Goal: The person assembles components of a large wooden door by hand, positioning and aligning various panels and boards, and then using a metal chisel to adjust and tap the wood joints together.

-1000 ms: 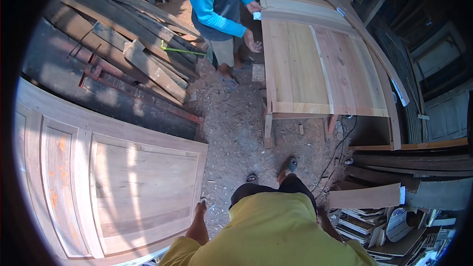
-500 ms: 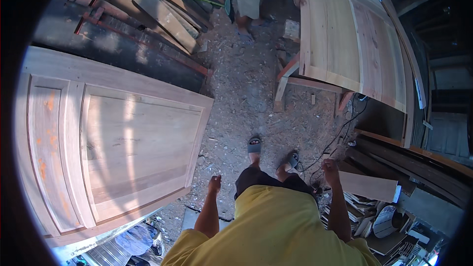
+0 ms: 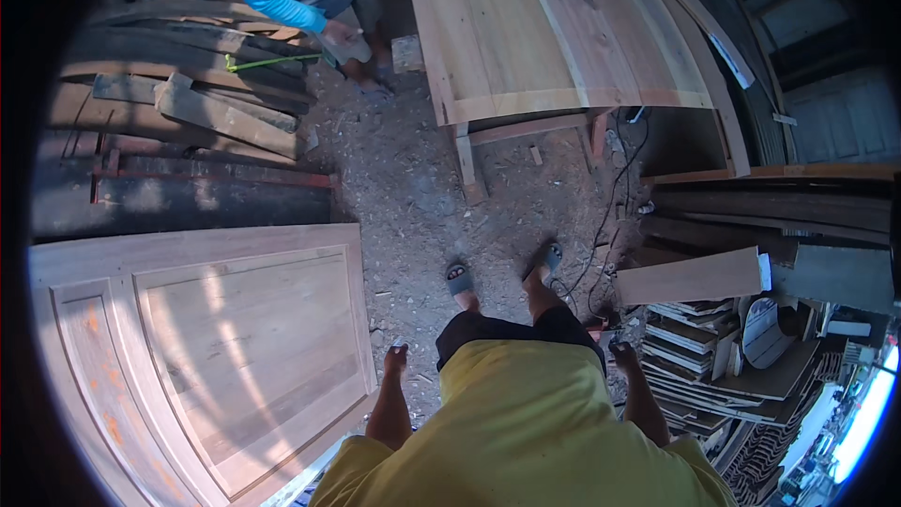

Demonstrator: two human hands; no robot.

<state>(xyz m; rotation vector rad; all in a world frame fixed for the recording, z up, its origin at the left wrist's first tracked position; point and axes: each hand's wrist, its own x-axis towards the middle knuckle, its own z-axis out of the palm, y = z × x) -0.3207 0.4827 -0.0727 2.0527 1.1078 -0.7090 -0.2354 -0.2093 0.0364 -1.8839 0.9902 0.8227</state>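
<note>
My left hand (image 3: 395, 358) hangs at my side with its fingers curled closed. Whether anything is in it is too small to make out. Close by on the left lies a large pale panelled wooden door (image 3: 272, 347), and the hand appears apart from its right edge. My right hand (image 3: 623, 355) is low on the other side, near a stack of thin boards (image 3: 680, 343). Its fingers are in shadow, so their pose is hard to read. Ahead, a wide panel of joined planks (image 3: 554, 28) rests on a wooden stand (image 3: 466, 164).
A person in blue sleeves (image 3: 314, 0) stands at the far left of the plank panel. Stacked timber (image 3: 188, 52) fills the left back. A dark cable (image 3: 619, 192) runs over the dirt floor (image 3: 404, 197). A loose board (image 3: 690, 277) tops the right stack.
My view has swung right, so the door and plank panel sit further left. My right hand has lowered. The other person's arm has come away from the panel. My feet have shifted.
</note>
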